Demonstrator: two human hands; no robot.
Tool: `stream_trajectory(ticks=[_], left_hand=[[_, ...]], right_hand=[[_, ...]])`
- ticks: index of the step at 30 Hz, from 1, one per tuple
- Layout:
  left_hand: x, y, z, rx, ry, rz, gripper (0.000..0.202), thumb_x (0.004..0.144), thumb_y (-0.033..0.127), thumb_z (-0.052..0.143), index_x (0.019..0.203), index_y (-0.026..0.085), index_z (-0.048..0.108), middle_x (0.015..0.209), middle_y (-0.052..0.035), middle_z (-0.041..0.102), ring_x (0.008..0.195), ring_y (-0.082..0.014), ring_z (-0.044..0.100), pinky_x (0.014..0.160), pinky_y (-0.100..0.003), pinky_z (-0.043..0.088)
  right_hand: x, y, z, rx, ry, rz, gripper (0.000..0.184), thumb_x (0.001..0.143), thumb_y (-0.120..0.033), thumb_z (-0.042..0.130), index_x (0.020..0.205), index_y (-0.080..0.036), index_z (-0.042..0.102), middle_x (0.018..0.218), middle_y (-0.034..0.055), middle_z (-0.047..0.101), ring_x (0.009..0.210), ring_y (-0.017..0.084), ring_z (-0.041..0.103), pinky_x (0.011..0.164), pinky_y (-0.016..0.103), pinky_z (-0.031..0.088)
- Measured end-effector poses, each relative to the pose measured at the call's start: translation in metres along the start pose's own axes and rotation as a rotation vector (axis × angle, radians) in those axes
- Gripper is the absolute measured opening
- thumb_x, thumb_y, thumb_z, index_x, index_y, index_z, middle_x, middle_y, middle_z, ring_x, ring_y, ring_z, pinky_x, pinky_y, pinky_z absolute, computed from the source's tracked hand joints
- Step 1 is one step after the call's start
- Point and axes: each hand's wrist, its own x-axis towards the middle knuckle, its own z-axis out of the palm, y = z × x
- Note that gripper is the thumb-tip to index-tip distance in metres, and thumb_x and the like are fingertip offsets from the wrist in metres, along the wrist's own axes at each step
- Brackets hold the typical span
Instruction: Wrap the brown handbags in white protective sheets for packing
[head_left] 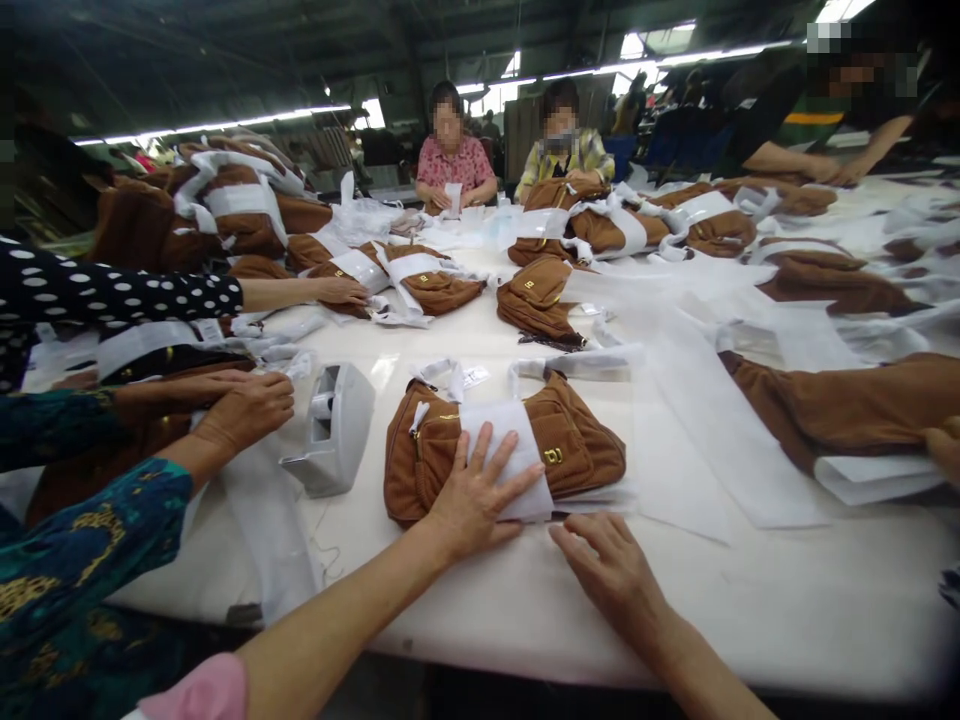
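Note:
A brown corduroy handbag (581, 420) with a gold emblem lies flat on the white table before me. A band of white wrapping paper (495, 425) runs across its middle, and white wrap covers parts of its strap. My left hand (480, 490) rests on this paper with fingers spread, pressing on the bag. Close to the bag's lower edge is my right hand (611, 565), its fingers loosely curled and apart, with nothing seen in them. Whether its fingertips touch the paper's edge, I cannot tell.
A grey tape dispenser (334, 430) stands left of the bag. A co-worker's hands (247, 400) are beside it. Several wrapped brown bags (427, 280) lie farther back. Loose white paper sheets (742, 440) spread to the right, near another brown bag (855, 400). More people sit across the table.

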Motion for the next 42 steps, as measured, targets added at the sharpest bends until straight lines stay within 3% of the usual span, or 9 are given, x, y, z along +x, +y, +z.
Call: stream_trajectory(ticks=[4,7,10,15,22,32,36,42], left_hand=[[-0.001,0.002,0.000,0.017,0.019,0.003,0.075,0.069,0.053,0.061,0.134,0.035,0.027,0.144,-0.0089,0.016,0.130,-0.0392,0.007,0.100,-0.062,0.008],[-0.003,0.004,-0.002,0.053,0.021,0.045,0.069,0.073,0.050,0.058,0.133,0.036,0.028,0.144,-0.0082,0.016,0.131,-0.0361,0.011,0.099,-0.064,0.006],[-0.004,0.005,-0.004,0.082,0.009,0.097,0.062,0.076,0.048,0.057,0.131,0.040,0.029,0.144,-0.0056,0.018,0.131,-0.0352,0.011,0.096,-0.067,0.006],[-0.004,0.005,-0.003,0.088,-0.018,0.122,0.065,0.075,0.049,0.058,0.131,0.041,0.027,0.144,-0.0071,0.019,0.131,-0.0364,0.011,0.094,-0.070,0.008],[-0.003,0.005,0.000,0.086,-0.009,0.128,0.059,0.077,0.047,0.057,0.129,0.042,0.030,0.143,-0.0069,0.022,0.130,-0.0378,0.014,0.093,-0.071,0.007],[-0.006,0.003,0.014,0.103,0.071,0.184,0.045,0.088,0.034,0.043,0.129,0.045,0.029,0.141,-0.0070,0.027,0.130,-0.0368,0.015,0.093,-0.071,0.009],[-0.005,0.001,0.013,0.088,0.049,0.189,0.046,0.086,0.039,0.045,0.129,0.044,0.029,0.140,-0.0097,0.026,0.129,-0.0396,0.014,0.090,-0.073,0.010],[-0.010,0.006,0.008,0.118,0.041,0.199,0.046,0.085,0.032,0.047,0.128,0.044,0.032,0.141,-0.0099,0.024,0.130,-0.0396,0.012,0.090,-0.073,0.011]], right_hand=[[0.015,0.007,0.014,-0.040,-0.093,-0.172,0.023,0.088,-0.012,0.040,0.103,-0.015,0.057,0.084,0.0070,0.059,0.072,0.016,0.049,0.068,0.034,0.039],[0.017,0.003,0.017,-0.030,-0.154,-0.116,0.020,0.087,-0.014,0.040,0.088,-0.015,0.060,0.073,0.0052,0.056,0.066,0.016,0.046,0.062,0.033,0.037],[0.011,-0.002,0.006,0.052,-0.241,-0.030,0.017,0.084,-0.014,0.043,0.085,-0.018,0.059,0.072,0.0038,0.056,0.069,0.017,0.048,0.063,0.034,0.038],[0.010,0.018,-0.015,-0.012,0.024,0.065,0.028,0.083,-0.011,0.047,0.110,-0.017,0.053,0.102,0.0090,0.057,0.095,0.020,0.050,0.080,0.035,0.040],[0.022,0.040,-0.005,-0.011,-0.138,0.003,0.019,0.089,-0.017,0.041,0.095,-0.018,0.059,0.086,0.0047,0.061,0.080,0.015,0.050,0.075,0.033,0.037],[-0.001,0.054,0.002,0.033,-0.152,-0.168,0.028,0.090,-0.014,0.036,0.109,-0.019,0.056,0.097,0.0059,0.062,0.094,0.017,0.051,0.084,0.037,0.038],[-0.001,0.059,0.004,0.009,-0.161,-0.186,0.028,0.089,-0.013,0.037,0.109,-0.019,0.056,0.098,0.0059,0.062,0.095,0.017,0.051,0.084,0.038,0.038],[0.005,0.047,-0.008,0.102,-0.161,-0.149,0.026,0.089,-0.017,0.041,0.110,-0.019,0.055,0.096,0.0059,0.061,0.093,0.017,0.052,0.083,0.036,0.040]])
